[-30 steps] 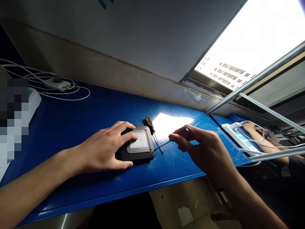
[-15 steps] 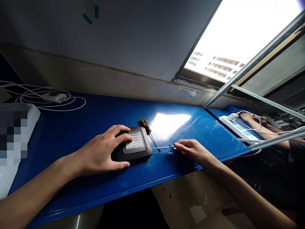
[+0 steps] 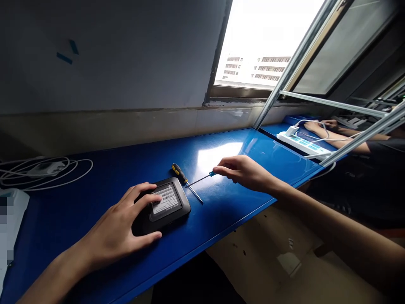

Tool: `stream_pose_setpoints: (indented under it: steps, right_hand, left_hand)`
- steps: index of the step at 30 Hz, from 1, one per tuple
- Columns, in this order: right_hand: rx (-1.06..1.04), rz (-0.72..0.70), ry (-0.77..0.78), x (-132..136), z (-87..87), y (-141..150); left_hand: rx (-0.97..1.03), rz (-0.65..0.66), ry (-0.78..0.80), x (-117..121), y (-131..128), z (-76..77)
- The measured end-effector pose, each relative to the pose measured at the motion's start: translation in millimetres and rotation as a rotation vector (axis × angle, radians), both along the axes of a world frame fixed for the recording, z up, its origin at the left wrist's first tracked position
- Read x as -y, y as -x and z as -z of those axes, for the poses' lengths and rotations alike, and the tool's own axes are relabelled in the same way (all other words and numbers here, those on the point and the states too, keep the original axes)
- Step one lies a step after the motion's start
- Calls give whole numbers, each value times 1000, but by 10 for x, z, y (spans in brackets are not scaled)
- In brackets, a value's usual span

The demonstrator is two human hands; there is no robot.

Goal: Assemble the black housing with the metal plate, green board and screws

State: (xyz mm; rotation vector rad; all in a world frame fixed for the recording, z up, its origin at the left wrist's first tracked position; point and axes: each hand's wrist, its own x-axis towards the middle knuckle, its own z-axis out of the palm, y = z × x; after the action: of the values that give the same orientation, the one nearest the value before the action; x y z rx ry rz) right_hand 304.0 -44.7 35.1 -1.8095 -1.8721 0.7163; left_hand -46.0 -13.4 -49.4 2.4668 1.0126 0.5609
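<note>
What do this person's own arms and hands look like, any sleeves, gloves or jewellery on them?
Both hands are bare: no gloves on the left hand or the right hand, and no rings show on the fingers in view. Both forearms are uncovered as far as the picture reaches, with no sleeve edge, watch or wristband visible. No cables or markings are on either arm.

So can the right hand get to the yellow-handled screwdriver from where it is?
Probably yes. The right hand pinches the thin blue-tipped screwdriver, whose shaft lies across the yellow-handled screwdriver. Only bare blue table lies between; it may need to drop the thin one first.
</note>
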Motion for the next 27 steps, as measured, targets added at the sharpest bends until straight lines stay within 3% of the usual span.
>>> stream_pose_setpoints:
  steps: [6,13,27]
  right_hand:
    - [155,-120,-103,-118,-75,145]
    - [228,-116,-82,-151,-169,150]
    - [245,-82,-99,-176,-191,157]
  left_hand:
    - [-42,9,-36,-23,31,24]
    - [-62,20,-25,-40,51,19]
    - [-87,28,16,-27,34,-26]
